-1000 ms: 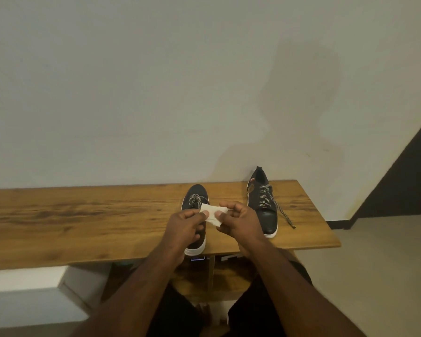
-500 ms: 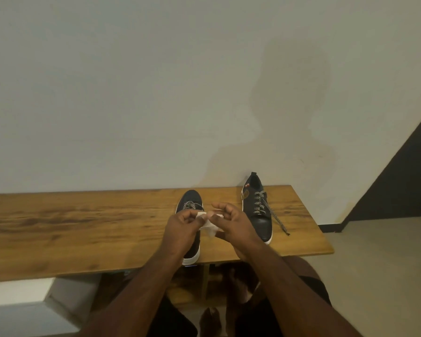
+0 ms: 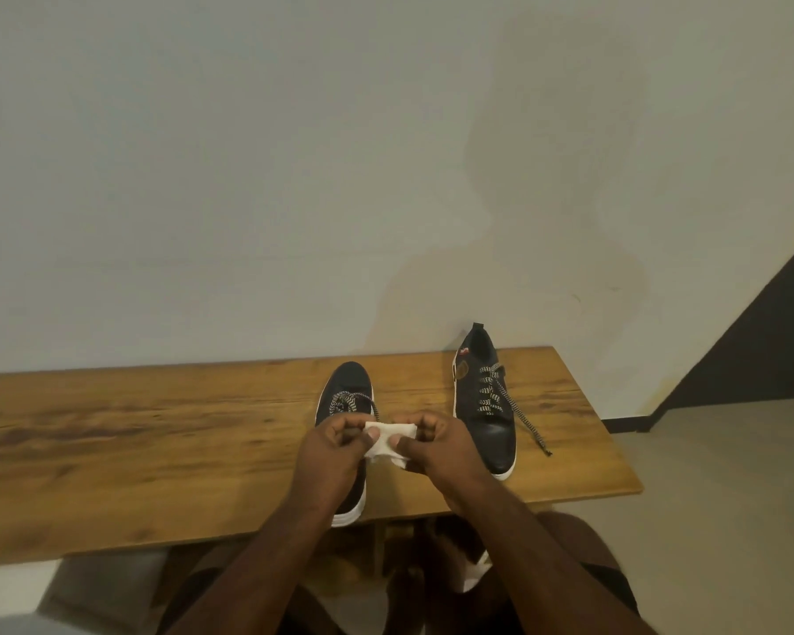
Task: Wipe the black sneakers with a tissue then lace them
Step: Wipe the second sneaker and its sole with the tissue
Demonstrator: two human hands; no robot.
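Both hands, left (image 3: 328,446) and right (image 3: 436,446), pinch a folded tissue (image 3: 388,440) between them above the left sneaker (image 3: 345,391), seemingly readying a wiping pad; the right sneaker (image 3: 484,410) waits nearby on the table (image 3: 157,433), lace trailing.

Broad bare worktop (image 3: 134,433) is seen left of the left sneaker (image 3: 345,396). A gap of bare wood is left between it and the right sneaker (image 3: 487,405), partly covered by both hands. The right approach is crossed by a trailing lace (image 3: 526,421); the far edge is closed off by the wall (image 3: 248,176)
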